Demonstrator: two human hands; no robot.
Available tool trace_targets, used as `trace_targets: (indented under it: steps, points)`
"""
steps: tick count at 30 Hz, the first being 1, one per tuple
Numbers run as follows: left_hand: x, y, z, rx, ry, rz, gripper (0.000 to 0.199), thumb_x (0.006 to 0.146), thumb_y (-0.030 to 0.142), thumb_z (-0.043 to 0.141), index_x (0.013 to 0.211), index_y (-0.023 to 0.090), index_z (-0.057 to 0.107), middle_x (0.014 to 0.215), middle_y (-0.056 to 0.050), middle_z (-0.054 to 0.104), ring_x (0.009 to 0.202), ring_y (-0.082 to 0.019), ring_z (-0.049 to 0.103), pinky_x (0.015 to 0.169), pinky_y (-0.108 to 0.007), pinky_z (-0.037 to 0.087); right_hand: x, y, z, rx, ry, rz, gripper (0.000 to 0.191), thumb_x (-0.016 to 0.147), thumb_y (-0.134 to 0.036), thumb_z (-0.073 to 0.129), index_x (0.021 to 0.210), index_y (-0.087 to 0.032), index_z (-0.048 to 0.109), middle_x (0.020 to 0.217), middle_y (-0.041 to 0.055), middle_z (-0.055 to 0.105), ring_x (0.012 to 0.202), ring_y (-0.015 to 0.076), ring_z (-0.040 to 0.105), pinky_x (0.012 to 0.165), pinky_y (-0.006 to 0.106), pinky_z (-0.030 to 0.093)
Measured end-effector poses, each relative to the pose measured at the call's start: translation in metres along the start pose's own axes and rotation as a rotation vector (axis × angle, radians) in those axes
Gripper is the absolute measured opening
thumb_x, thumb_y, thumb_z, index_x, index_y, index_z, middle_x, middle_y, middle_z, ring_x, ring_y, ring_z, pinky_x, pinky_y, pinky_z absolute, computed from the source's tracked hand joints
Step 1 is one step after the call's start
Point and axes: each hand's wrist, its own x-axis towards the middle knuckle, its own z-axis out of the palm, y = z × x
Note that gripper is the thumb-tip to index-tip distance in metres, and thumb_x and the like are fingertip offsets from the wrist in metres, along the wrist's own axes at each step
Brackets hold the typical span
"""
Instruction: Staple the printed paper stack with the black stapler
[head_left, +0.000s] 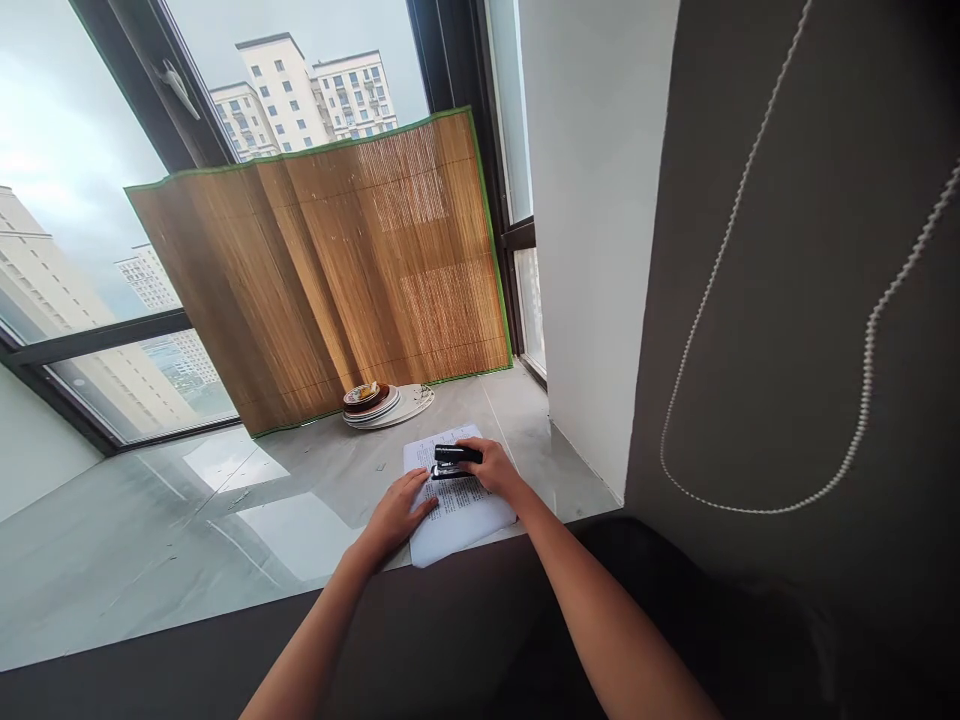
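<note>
Printed paper sheets (pixel 442 540) lie on the window sill close to its front edge, text side up. My right hand (pixel 495 467) is closed round a black stapler (pixel 450 455) above the upper part of the sheets. The stapler points left, with a gap between its top arm and its base. Whether paper sits in that gap, I cannot tell. At the left edge of the sheets rests my left hand (pixel 401 508), fingers stretched out and thumb apart on the paper. Its fingertips are near the stapler's front end.
Behind the sheets stands a stack of plates (pixel 375 408) on the grey marbled sill (pixel 300 480). A bamboo mat (pixel 330 270) with green edging leans against the window. To the right are a white wall column (pixel 592 220) and a hanging bead chain (pixel 679 370).
</note>
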Motion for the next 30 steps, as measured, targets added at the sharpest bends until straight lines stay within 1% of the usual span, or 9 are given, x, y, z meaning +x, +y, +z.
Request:
trace_targets:
  steps: [4,9,11,13,16,19,24,28,30]
  points:
    - [0.001,-0.005,0.007,-0.051,0.038,0.005,0.057,0.097,0.049,0.062,0.146,0.020,0.059,0.154,-0.015,0.057,0.146,-0.032,0.050,0.125,-0.050,0.034,-0.002,0.001,0.003,-0.048,-0.057,0.001,0.041,0.076,-0.014,0.079,0.116,-0.023,0.080,0.120,0.0059,0.078,0.117,0.0279,0.070,0.112,0.045,0.049]
    - [-0.003,-0.007,0.007,-0.092,0.047,-0.013,0.059,0.096,0.051,0.064,0.146,0.019,0.058,0.153,-0.016,0.058,0.145,-0.032,0.051,0.124,-0.049,0.036,-0.002,0.000,0.001,-0.066,-0.090,0.004,0.042,0.076,-0.018,0.079,0.117,-0.023,0.079,0.121,0.0063,0.077,0.117,0.0269,0.070,0.111,0.043,0.049]
    - [-0.003,-0.009,0.007,-0.109,0.044,-0.014,0.060,0.096,0.051,0.064,0.147,0.019,0.057,0.154,-0.017,0.057,0.146,-0.031,0.051,0.124,-0.049,0.036,0.001,0.000,-0.002,-0.041,-0.043,0.028,0.040,0.083,-0.024,0.074,0.123,-0.025,0.076,0.122,0.0054,0.077,0.115,0.0246,0.070,0.108,0.041,0.051]
    - [-0.002,-0.010,0.006,-0.123,0.040,-0.015,0.061,0.096,0.050,0.064,0.147,0.019,0.057,0.154,-0.017,0.057,0.146,-0.031,0.050,0.124,-0.049,0.035,0.003,0.001,-0.006,-0.034,0.030,0.080,0.034,0.094,-0.027,0.059,0.124,-0.025,0.075,0.117,0.0044,0.078,0.109,0.0216,0.070,0.104,0.039,0.053]
    - [-0.001,-0.011,0.005,-0.136,0.030,-0.028,0.062,0.095,0.050,0.065,0.147,0.019,0.056,0.154,-0.017,0.057,0.146,-0.032,0.050,0.124,-0.049,0.035,0.005,0.004,-0.010,-0.079,0.084,0.149,0.038,0.096,-0.019,0.044,0.110,-0.023,0.079,0.106,0.0048,0.078,0.103,0.0205,0.070,0.099,0.037,0.053]
    - [-0.001,-0.008,0.002,-0.144,0.025,-0.057,0.066,0.093,0.051,0.066,0.148,0.018,0.054,0.154,-0.019,0.056,0.145,-0.033,0.051,0.123,-0.050,0.036,0.004,0.006,-0.010,-0.105,0.068,0.147,0.038,0.092,-0.014,0.046,0.103,-0.024,0.080,0.103,0.0043,0.079,0.103,0.0215,0.069,0.099,0.037,0.052]
    - [0.001,-0.005,-0.001,-0.179,0.058,-0.106,0.077,0.085,0.053,0.074,0.149,0.017,0.050,0.154,-0.022,0.054,0.143,-0.037,0.053,0.122,-0.053,0.037,0.004,0.009,-0.008,-0.095,0.050,0.168,0.038,0.093,-0.015,0.046,0.108,-0.025,0.079,0.099,0.0031,0.078,0.094,0.0202,0.071,0.092,0.034,0.054]
    - [0.002,-0.008,0.001,-0.203,0.099,-0.100,0.082,0.082,0.052,0.077,0.149,0.015,0.048,0.155,-0.023,0.051,0.143,-0.037,0.053,0.121,-0.052,0.038,0.007,0.009,-0.011,-0.064,0.084,0.218,0.030,0.092,-0.018,0.052,0.105,-0.024,0.079,0.095,0.0031,0.077,0.086,0.0186,0.071,0.086,0.032,0.057]
    - [0.002,-0.009,0.002,-0.191,0.110,-0.096,0.080,0.082,0.052,0.076,0.148,0.016,0.048,0.155,-0.022,0.050,0.143,-0.036,0.052,0.122,-0.052,0.037,0.007,0.007,-0.013,-0.057,0.114,0.230,0.027,0.091,-0.019,0.056,0.105,-0.023,0.078,0.098,0.0044,0.077,0.087,0.0191,0.071,0.085,0.033,0.058]
